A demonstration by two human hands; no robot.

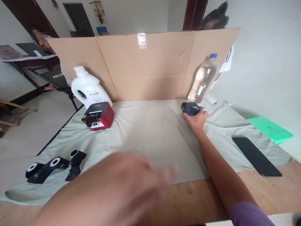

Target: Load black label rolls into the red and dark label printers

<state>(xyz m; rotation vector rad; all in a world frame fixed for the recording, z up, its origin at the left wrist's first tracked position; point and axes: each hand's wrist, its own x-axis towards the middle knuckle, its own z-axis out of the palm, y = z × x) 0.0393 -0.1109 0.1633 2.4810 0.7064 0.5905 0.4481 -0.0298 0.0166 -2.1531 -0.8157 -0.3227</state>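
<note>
My right hand (197,120) reaches far across the cloth and is closed round a small dark blue device (190,108) next to a clear plastic bottle (202,79) with a blue cap. My left hand (131,180) hovers close to the camera over the near side of the cloth, blurred by motion, its fingers pointing right and holding nothing that I can see. A red and black label printer (98,116) sits at the far left in front of a white detergent jug (87,88).
A pale green cloth (150,135) covers a wooden table (188,197). A cardboard screen (145,66) stands at the back. Black ribbon rolls (54,166) lie near left. A black phone (256,156) and a green pad (270,129) lie at the right.
</note>
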